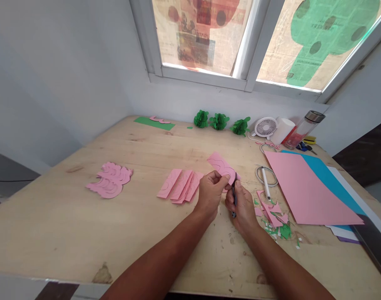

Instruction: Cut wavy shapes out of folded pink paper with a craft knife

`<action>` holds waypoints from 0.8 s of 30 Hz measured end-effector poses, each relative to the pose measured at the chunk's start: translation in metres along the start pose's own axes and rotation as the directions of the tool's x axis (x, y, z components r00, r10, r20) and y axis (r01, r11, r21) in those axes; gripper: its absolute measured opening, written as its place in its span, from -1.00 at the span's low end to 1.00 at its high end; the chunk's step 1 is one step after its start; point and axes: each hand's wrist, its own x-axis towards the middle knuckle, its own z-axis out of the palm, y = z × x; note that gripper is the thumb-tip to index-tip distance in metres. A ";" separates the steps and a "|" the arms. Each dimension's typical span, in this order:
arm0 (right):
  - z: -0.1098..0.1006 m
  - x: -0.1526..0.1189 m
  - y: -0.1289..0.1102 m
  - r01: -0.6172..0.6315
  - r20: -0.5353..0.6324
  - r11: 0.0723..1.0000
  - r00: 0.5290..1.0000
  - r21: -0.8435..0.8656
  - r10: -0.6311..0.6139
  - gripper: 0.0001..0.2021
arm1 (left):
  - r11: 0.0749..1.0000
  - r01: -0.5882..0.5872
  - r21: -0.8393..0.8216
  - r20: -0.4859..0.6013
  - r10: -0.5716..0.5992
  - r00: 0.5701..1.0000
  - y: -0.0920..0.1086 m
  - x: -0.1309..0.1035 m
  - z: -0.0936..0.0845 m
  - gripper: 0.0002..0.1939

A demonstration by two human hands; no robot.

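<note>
My left hand (pixel 211 191) pinches the lower end of a pink paper strip (pixel 221 163) marked with curved drawn lines. Dark-handled scissors (pixel 234 201) are in my right hand (pixel 242 206), their blades at the strip's right edge beside my left fingertips. Just left of my left hand lie several pink strips (pixel 169 183) with drawn curves, partly overlapping. Farther left is a pile of pink scalloped cut-outs (pixel 111 180). Pink and green paper scraps (pixel 273 214) are scattered to the right of my right hand.
Large pink sheets (pixel 312 191) lie over blue and white ones at the right. A white pen (pixel 266 183) rests on a coiled cable. Along the back stand green paper shapes (pixel 219 121), a small fan (pixel 265 127), a white roll (pixel 282 130) and a bottle (pixel 304 130). A green strip (pixel 154 123) lies back left.
</note>
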 end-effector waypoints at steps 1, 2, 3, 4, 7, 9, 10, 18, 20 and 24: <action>0.000 0.000 0.000 -0.002 -0.002 1.000 1.000 0.002 0.002 -0.55 | 1.000 0.000 0.003 0.000 0.000 1.000 0.000 0.000 0.000 -0.79; 0.000 0.000 0.000 -0.004 -0.004 1.000 1.000 0.003 0.004 -0.55 | 1.000 -0.001 0.005 0.001 0.001 1.000 0.000 0.000 0.000 -0.78; 0.000 0.000 0.000 -0.005 -0.007 1.000 1.000 0.003 0.005 -0.55 | 1.000 -0.001 0.007 0.001 0.001 1.000 0.000 0.000 0.000 -0.78; 0.001 -0.001 0.000 -0.006 -0.009 1.000 1.000 0.003 0.006 -0.55 | 1.000 -0.001 0.011 -0.001 0.001 1.000 0.000 0.000 0.000 -0.78; 0.001 -0.001 0.000 -0.007 -0.014 1.000 1.000 0.005 0.007 -0.55 | 1.000 0.010 0.021 -0.006 -0.010 1.000 0.000 0.000 -0.001 -0.77; 0.001 -0.001 0.000 -0.006 -0.011 1.000 1.000 0.013 0.006 -0.55 | 1.000 0.015 0.021 -0.005 -0.015 1.000 0.000 0.001 -0.001 -0.77; 0.001 -0.001 0.000 -0.007 -0.008 1.000 1.000 0.017 0.007 -0.55 | 1.000 0.015 0.017 -0.004 -0.015 1.000 -0.001 0.001 -0.001 -0.77; 0.000 0.001 0.001 -0.002 -0.009 1.000 1.000 0.014 0.003 -0.56 | 1.000 0.019 -0.011 0.001 -0.019 1.000 -0.001 0.001 0.000 -0.81; 0.000 0.000 0.000 -0.003 -0.010 1.000 1.000 0.014 0.003 -0.56 | 1.000 0.018 -0.018 0.003 -0.018 1.000 -0.001 0.001 0.000 -0.82; 0.000 0.001 0.000 -0.010 -0.015 1.000 1.000 0.020 0.010 -0.57 | 0.999 0.024 -0.022 0.003 -0.024 1.000 0.000 0.001 0.000 -0.83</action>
